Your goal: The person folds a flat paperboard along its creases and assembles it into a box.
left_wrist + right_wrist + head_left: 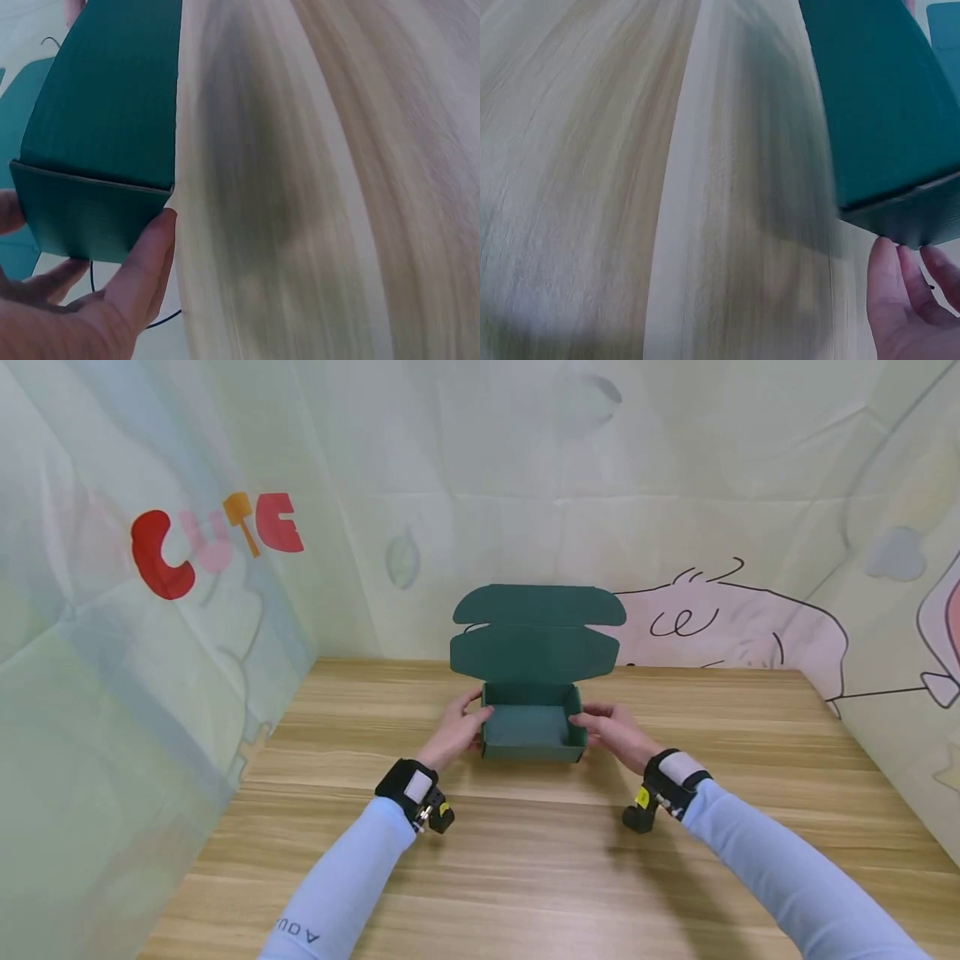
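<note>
A dark green cardboard box [532,753] is in the middle of the head view, its lid [535,652] raised at the back with the flaps spread. Inside it, only the bare floor shows. My left hand [452,731] grips the left side wall, with the thumb at the rim and fingers along the outside. On the opposite side, my right hand [618,733] holds the right wall in the same way, its thumb over the edge. In the right wrist view, several fingertips [885,259] touch the box's end wall. Whether the box rests fully on the table cannot be told.
The wood-grain table [517,868] stretches out around the box. Behind it and along both sides hangs a pale printed cloth [450,460] with cartoon drawings and coloured letters. Each wrist wears a black strap with a small camera [640,817].
</note>
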`<state>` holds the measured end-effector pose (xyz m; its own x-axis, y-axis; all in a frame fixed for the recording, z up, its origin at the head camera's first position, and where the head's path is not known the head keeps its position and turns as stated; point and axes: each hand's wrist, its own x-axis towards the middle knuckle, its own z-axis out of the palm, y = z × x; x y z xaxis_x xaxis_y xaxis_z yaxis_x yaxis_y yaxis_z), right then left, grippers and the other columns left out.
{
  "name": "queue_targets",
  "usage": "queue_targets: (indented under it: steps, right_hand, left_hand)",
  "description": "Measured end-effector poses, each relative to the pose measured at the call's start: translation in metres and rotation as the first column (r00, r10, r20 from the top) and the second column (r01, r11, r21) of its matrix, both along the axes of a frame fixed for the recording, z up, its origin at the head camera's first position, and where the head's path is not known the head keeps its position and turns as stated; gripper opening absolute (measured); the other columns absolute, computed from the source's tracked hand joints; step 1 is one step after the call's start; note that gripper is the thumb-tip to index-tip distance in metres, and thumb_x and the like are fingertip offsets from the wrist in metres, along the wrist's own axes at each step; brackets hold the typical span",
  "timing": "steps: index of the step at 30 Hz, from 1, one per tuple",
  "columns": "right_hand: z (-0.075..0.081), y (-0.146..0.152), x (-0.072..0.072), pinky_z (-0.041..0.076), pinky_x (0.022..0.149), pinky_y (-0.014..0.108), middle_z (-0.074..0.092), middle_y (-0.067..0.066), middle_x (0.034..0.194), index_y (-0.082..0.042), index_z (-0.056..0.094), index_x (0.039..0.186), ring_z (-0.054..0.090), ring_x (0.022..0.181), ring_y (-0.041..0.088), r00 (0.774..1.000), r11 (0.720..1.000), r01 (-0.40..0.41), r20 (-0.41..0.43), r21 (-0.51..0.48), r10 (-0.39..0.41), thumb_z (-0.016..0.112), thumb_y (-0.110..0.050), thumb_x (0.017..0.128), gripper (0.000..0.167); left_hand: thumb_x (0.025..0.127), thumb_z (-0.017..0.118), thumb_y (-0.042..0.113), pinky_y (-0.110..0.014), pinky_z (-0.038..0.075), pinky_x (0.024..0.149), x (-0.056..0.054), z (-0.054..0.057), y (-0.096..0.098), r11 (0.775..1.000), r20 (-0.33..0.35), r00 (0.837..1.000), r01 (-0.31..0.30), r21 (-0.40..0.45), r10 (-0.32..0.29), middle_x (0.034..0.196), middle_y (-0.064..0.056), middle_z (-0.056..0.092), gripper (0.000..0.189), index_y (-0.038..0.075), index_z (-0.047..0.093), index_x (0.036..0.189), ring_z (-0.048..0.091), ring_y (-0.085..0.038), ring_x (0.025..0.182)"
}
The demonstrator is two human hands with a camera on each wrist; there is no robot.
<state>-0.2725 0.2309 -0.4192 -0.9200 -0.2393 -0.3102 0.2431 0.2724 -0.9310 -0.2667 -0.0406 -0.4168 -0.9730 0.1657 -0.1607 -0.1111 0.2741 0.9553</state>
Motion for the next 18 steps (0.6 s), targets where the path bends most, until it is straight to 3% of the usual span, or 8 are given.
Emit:
queue_targets:
  steps: [3, 8, 13, 18]
  right_hand:
    - [-0.002, -0.001, 0.002, 0.039, 0.109, 0.047, 0.037, 0.029, 0.148, 0.009, 0.031, 0.145, 0.045, 0.131, 0.037, 0.999, 0.996, -0.007, -0.046, 0.084, 0.011, 0.054, -0.02, 0.097, 0.061]
    - [-0.007, -0.002, 0.005, 0.049, 0.099, 0.042, 0.044, 0.03, 0.141, 0.011, 0.039, 0.14, 0.055, 0.116, 0.032, 0.998, 0.98, 0.007, -0.07, 0.2, 0.007, 0.056, -0.019, 0.095, 0.056]
    - [-0.011, -0.001, 0.008, 0.053, 0.093, 0.036, 0.045, 0.031, 0.139, 0.013, 0.04, 0.138, 0.059, 0.105, 0.024, 0.999, 0.97, -0.01, -0.044, 0.243, 0.021, 0.058, -0.018, 0.093, 0.057]
    - [-0.013, 0.001, 0.01, 0.055, 0.089, 0.034, 0.043, 0.033, 0.14, 0.015, 0.038, 0.139, 0.06, 0.09, 0.016, 0.997, 0.969, -0.061, -0.02, 0.238, 0.068, 0.059, -0.016, 0.093, 0.058]
  left_hand:
    - [0.099, 0.051, 0.027, -0.037, 0.053, 0.077, 0.0, -0.004, 0.0, 0.996, -0.055, 0.998, 0.012, -0.089, -0.017, 0.124, -0.018, 0.056, 0.054, 0.014, 0.037, 0.149, 0.056, -0.017, 0.082]
    - [0.099, 0.05, 0.023, -0.034, 0.052, 0.077, 0.002, -0.011, 0.002, 0.984, -0.111, 0.993, 0.024, -0.179, -0.045, 0.128, -0.019, 0.058, 0.051, 0.01, 0.04, 0.147, 0.06, -0.025, 0.098]
    - [0.098, 0.05, 0.018, -0.039, 0.05, 0.087, 0.006, -0.017, 0.002, 0.966, -0.154, 0.986, 0.03, -0.255, -0.071, 0.131, -0.02, 0.057, 0.049, 0.004, 0.044, 0.144, 0.057, -0.029, 0.108]
    - [0.096, 0.049, 0.017, -0.045, 0.047, 0.098, 0.006, -0.025, 0.002, 0.956, -0.145, 0.985, 0.043, -0.291, -0.089, 0.133, -0.022, 0.056, 0.049, 0.001, 0.045, 0.142, 0.056, -0.033, 0.117]
